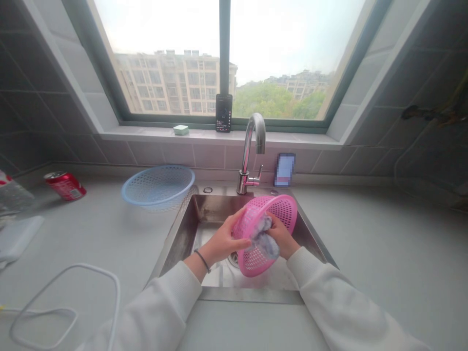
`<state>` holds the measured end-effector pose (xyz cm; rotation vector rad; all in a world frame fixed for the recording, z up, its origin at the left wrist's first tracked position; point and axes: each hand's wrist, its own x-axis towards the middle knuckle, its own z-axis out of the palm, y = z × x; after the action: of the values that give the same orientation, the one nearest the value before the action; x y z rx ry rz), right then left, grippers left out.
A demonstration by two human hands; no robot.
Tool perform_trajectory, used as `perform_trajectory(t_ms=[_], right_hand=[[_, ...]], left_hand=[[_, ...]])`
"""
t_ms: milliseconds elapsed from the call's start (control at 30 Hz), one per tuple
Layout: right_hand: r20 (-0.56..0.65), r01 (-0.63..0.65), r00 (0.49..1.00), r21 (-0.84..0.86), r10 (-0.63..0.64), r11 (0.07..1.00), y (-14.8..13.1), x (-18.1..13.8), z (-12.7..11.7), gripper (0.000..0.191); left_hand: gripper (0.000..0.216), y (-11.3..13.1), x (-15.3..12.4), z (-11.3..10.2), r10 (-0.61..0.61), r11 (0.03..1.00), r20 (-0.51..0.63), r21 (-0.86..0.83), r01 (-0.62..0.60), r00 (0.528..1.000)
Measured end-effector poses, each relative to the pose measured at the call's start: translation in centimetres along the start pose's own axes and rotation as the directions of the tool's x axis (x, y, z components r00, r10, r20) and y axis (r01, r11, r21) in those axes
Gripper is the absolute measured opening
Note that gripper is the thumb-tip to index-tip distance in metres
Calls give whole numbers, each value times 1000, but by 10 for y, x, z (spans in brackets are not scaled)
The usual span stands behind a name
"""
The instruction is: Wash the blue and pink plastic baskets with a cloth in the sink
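Head view: the left hand [223, 239] is curled closed around the side of a pink basket [282, 209], its fingers lying across the plastic mesh, with a dark bracelet [203, 260] on the wrist. The right hand [281, 235] is closed on a wet-looking grey-blue cloth [263, 237], pressing it against the mesh. The basket is tilted up on its edge, held above a steel sink [179, 229] and touching neither its walls nor its floor, with a drain [233, 259] just below. White sleeves [157, 307] cover both forearms. On the counter [383, 243] to the left of the sink lies a white cable [66, 307] in a loose loop, and a white pad [18, 239] sits further left. Beyond these, a blue basket [158, 186] rests tilted at the sink's back corner, and a red can [65, 185] lies on its side. Behind the sink stands a chrome faucet [250, 151], beside a blurred card [285, 169] propped against the tiles. Farther back, a phone [224, 113] stands upright and a green soap box [180, 129] lies on the sill beneath a window [164, 58] facing apartment blocks.
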<state>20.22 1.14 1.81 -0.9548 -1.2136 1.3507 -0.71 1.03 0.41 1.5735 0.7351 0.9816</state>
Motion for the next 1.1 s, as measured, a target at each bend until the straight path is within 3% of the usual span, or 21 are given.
perform_trajectory(t_ms=[67,133,233,300,367,633,767,1000,1100], right_hand=[[-136,8,991,89,4,996,1,6,-7,34],[-176,11,984,119,10,993,1,7,-9,35],[29,-37,999,9,37,999,-4,0,1,35],[197,-53,978,-101,72,993,-8,-6,8,34],[255,-45,963,-152,83,987,-8,-9,12,33],[-53,7,999,61,-4,998,2,3,-6,40],[-104,6,995,105,5,994,1,4,-9,45],[160,-44,986,-29,48,999,-1,-7,9,37],[214,-35,975,-90,53,995,-5,-10,13,37]], left_hand=[[100,0,0,0,-1,999,20,37,0,1000],[101,1,0,0,-6,999,27,52,5,1000],[104,0,0,1,4,1000,-6,29,-4,1000],[105,-1,0,1,35,999,-33,3,-34,999],[106,-1,1,0,56,998,-41,-15,-57,998],[120,4,0,-2,-77,996,54,-47,79,996],[114,2,-1,-2,-64,998,51,13,63,997],[100,7,-2,2,69,997,-19,45,-68,997],[96,12,-2,3,95,994,-46,62,-92,994]])
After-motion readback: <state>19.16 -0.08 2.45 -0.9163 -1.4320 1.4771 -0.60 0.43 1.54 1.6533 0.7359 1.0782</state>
